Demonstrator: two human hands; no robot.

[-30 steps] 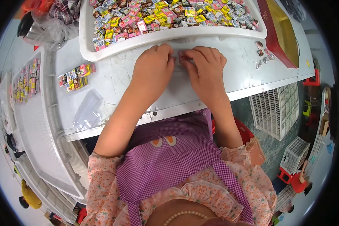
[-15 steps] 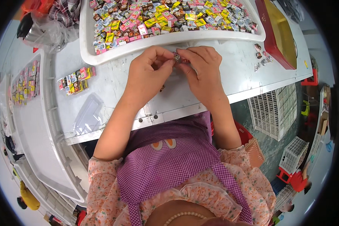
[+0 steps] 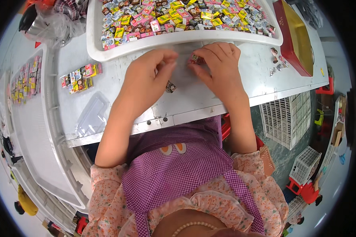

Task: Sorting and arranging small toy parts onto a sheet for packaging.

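My right hand pinches a small wrapped candy with pink and green on it, between thumb and forefinger. To its left, my left hand has curled fingers; its fingertips are smeared by motion, so I cannot tell whether anything is in them. A dark wrapped candy lies on the table just below the left fingers. Beyond both hands is a white tray heaped with small block-shaped candies in pink, yellow, white, blue and brown wrappers.
Filled clear packs of candies and a clear plastic tray lie left on the table. Further left is a white rack tray with rows of candies. A red and gold box and a few loose pieces are on the right.
My hands, together at one small candy before, have drawn apart. The candy stays in my right hand. More of the dark candy on the table shows beside my left hand.
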